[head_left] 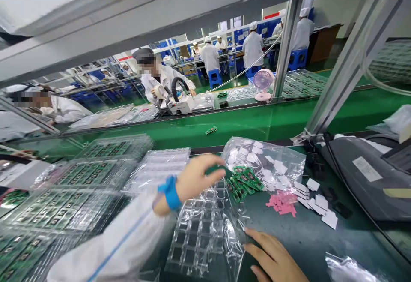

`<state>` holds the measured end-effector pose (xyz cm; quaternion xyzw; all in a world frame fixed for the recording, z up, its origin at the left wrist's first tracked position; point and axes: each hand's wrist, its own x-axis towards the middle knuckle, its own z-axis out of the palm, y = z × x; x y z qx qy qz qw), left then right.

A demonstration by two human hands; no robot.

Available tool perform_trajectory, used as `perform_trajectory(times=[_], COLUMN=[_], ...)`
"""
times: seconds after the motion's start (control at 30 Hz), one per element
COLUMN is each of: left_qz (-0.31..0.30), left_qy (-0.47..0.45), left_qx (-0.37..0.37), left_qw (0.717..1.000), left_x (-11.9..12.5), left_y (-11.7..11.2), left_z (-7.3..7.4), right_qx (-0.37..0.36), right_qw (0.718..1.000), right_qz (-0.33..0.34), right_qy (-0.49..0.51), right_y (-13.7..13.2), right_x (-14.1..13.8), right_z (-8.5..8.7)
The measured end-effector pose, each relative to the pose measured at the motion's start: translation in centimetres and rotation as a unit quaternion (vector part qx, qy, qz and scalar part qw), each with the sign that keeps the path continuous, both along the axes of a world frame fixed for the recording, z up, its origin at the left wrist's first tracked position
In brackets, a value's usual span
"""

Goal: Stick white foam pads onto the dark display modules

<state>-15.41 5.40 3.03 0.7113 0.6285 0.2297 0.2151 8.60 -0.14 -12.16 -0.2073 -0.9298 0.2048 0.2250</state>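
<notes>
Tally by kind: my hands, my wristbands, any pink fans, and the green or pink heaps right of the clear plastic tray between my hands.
Left hand and right hand: 2
Blue wristband: 1
Round pink fan: 1
Heap of green circuit boards: 1
Heap of flat pink pieces: 1
Total: 6

Towards 7 o'clock, a loose white sleeve is worn on the left forearm. Its cloth is gathered in soft folds and is crossed lengthwise by a thin, pale blue stripe. The left wrist is ringed by a bright blue strap, fairly wide, on which a small raised piece of the same blue is carried towards 10 o'clock. The finer detail of the sleeve's edge is lost in blur. The left hand is left bare, as is the right hand at 5 o'clock, cut off by the lower edge.
</notes>
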Motion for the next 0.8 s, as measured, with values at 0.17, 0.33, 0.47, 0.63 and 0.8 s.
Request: perform_trajectory(times=[0.17, 0.33, 0.47, 0.63, 0.8], left_qz=[-0.139, -0.018, 0.063, 0.112, 0.218], left_qy=[0.083, 0.063, 0.040, 0.016, -0.116], left_qx=[-0.030, 0.008, 0.007, 0.019, -0.002], left_qw=[0.986, 0.998, 0.997, 0.993, 0.969], left_x=[2.6, 1.1, 0.0, 0.5, -1.5], left_y=[-9.5, -11.9, -12.6, -12.9, -12.9], left_z=[-9.0, -12.0, -11.8, -12.2, -14.8], right_qx=[-0.076, -0.087, -0.053, 0.020, 0.090], right_qw=[0.996, 0.995, 0.997, 0.999, 0.995], right_qz=[0.038, -0.007, -0.034, -0.018, -0.031], right_qy=[-0.042, -0.055, -0.052, -0.042, -0.016], right_y=[-1.0, -1.9, -1.8, -1.7, -1.1], right_x=[-1.9, -1.8, -3.6, -6.8, -7.3], right_z=[1.4, 0.7, 0.6, 0.8, 0.8])
